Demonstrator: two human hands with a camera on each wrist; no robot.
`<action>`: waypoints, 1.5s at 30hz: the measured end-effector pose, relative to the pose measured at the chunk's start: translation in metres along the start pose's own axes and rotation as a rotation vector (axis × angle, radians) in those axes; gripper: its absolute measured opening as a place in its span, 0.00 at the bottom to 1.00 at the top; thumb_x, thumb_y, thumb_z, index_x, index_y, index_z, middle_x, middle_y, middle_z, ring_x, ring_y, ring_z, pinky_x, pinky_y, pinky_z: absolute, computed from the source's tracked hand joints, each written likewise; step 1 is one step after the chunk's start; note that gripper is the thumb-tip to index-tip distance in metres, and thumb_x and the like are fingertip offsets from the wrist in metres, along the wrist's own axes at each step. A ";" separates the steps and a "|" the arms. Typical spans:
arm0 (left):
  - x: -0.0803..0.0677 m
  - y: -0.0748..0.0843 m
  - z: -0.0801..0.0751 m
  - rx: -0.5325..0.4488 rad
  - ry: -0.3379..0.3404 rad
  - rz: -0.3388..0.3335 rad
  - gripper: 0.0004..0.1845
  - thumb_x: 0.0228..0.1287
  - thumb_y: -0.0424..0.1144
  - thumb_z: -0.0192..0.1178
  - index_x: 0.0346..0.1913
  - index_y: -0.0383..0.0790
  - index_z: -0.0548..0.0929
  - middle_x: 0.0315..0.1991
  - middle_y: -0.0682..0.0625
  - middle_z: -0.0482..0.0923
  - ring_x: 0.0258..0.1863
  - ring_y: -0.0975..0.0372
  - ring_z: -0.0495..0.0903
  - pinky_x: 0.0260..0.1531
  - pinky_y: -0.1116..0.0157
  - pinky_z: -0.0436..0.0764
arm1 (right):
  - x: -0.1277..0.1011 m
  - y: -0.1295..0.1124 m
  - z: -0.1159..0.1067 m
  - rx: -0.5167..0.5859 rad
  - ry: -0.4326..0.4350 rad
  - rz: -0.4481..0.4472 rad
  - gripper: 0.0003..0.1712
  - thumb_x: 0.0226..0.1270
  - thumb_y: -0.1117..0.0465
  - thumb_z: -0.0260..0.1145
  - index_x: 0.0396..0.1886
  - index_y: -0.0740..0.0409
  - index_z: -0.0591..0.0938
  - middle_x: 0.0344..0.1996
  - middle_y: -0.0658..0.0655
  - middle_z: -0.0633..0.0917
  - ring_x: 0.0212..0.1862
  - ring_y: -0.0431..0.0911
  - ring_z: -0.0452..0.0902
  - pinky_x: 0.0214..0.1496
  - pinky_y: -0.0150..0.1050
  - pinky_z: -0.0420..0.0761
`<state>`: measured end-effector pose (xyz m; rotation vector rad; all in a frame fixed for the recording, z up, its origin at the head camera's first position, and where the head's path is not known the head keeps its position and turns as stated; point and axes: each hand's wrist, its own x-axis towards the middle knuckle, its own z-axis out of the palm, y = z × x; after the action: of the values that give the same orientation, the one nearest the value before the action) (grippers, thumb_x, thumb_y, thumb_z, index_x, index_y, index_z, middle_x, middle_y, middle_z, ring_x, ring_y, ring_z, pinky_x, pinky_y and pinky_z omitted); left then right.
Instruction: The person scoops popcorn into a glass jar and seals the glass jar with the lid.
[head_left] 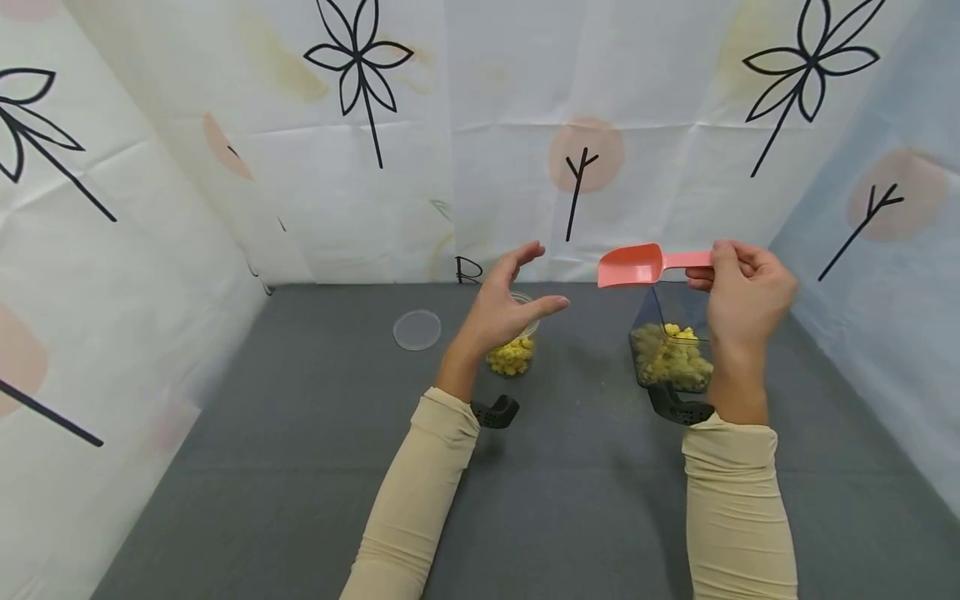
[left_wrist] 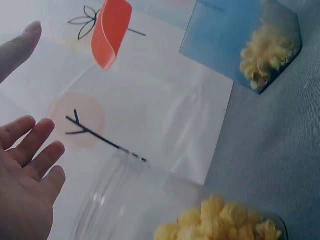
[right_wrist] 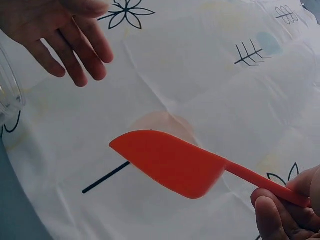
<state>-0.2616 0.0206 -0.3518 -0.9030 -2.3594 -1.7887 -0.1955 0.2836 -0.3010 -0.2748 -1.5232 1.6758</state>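
My right hand (head_left: 750, 292) pinches the handle of a coral-red scoop (head_left: 632, 265), held up level above the table with its mouth to the left. No popcorn shows in the scoop's bowl. Below that hand stands a clear bluish bin (head_left: 645, 367) with yellow popcorn (left_wrist: 270, 52) in it, partly hidden by the wrist. My left hand (head_left: 501, 304) hovers with fingers spread and thumb apart, holding nothing. Behind and beneath it is a clear round jar (left_wrist: 125, 200), uncovered, with popcorn (head_left: 512, 357) in its lower part.
A clear round lid (head_left: 417, 330) lies flat on the grey table (head_left: 337, 433), left of the jar. White patterned cloth (head_left: 495, 192) rises behind the table and along both sides. Dark wrist straps (head_left: 497, 412) sit at the sleeve cuffs.
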 end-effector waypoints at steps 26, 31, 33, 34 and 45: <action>0.041 0.014 0.103 0.093 -0.182 -0.041 0.54 0.56 0.59 0.75 0.81 0.60 0.53 0.77 0.63 0.58 0.78 0.66 0.60 0.74 0.54 0.68 | 0.032 0.001 -0.062 -0.300 0.182 -0.054 0.17 0.71 0.59 0.67 0.52 0.67 0.86 0.23 0.35 0.85 0.17 0.28 0.79 0.26 0.20 0.79; 0.048 0.011 0.119 0.093 -0.211 -0.055 0.55 0.56 0.59 0.75 0.81 0.59 0.53 0.78 0.61 0.57 0.78 0.65 0.59 0.74 0.55 0.69 | 0.035 0.008 -0.067 -0.466 0.119 -0.092 0.20 0.73 0.56 0.65 0.54 0.68 0.86 0.23 0.28 0.79 0.19 0.24 0.77 0.29 0.17 0.77; 0.049 0.010 0.124 0.097 -0.222 -0.063 0.55 0.56 0.59 0.75 0.81 0.59 0.52 0.79 0.60 0.56 0.78 0.64 0.60 0.73 0.54 0.69 | 0.035 0.009 -0.068 -0.530 0.085 -0.114 0.21 0.74 0.54 0.64 0.54 0.67 0.86 0.24 0.27 0.77 0.20 0.23 0.76 0.30 0.16 0.76; 0.049 0.009 0.126 0.098 -0.227 -0.069 0.55 0.56 0.60 0.75 0.81 0.60 0.52 0.79 0.60 0.56 0.78 0.64 0.60 0.73 0.53 0.70 | 0.035 0.009 -0.068 -0.560 0.066 -0.127 0.21 0.74 0.54 0.64 0.54 0.67 0.86 0.24 0.27 0.76 0.21 0.22 0.76 0.30 0.15 0.76; 0.050 0.008 0.151 0.127 -0.273 -0.091 0.56 0.56 0.60 0.74 0.82 0.55 0.53 0.81 0.56 0.53 0.79 0.61 0.59 0.72 0.53 0.71 | 0.034 0.014 -0.070 -0.619 -0.163 -0.208 0.21 0.73 0.54 0.67 0.53 0.68 0.86 0.27 0.24 0.77 0.26 0.21 0.78 0.33 0.15 0.77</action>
<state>-0.2537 0.1780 -0.3767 -1.1013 -2.6839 -1.6116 -0.1772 0.3585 -0.3184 -0.2927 -2.0944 1.0523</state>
